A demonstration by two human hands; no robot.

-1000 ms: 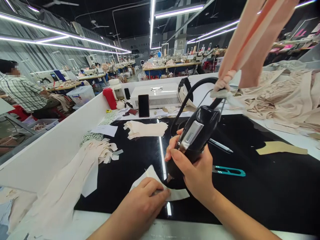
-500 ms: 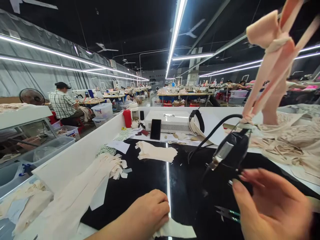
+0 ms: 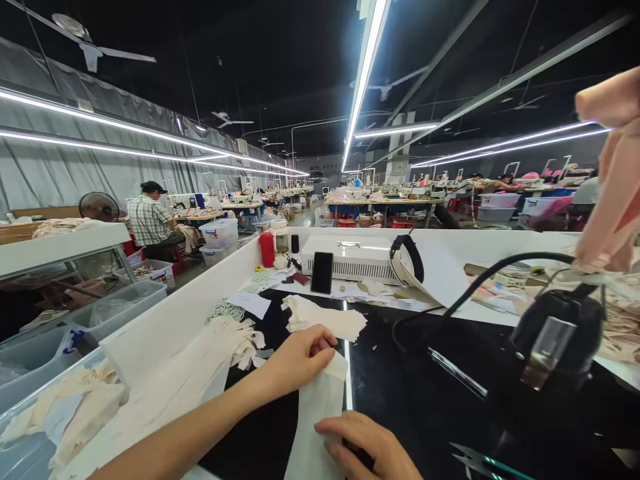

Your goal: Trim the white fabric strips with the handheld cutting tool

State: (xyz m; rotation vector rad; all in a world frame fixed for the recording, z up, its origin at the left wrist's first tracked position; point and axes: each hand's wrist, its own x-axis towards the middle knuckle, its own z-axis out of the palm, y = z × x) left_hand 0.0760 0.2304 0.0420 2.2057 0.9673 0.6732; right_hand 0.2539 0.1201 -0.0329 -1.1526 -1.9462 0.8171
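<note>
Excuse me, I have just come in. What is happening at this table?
A person works with bare hands on a long, pale fabric strip over a glossy black work surface. The left hand is at its far end; the right hand is by its right edge, and its grip is unclear. The black corded tool with a silver plate hangs at the right, in neither hand. Ahead lies a stack of cream fabric pieces.

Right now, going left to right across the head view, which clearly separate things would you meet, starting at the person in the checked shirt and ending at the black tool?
Person, red container, strip at the left hand, black strap, pen, black tool.
</note>
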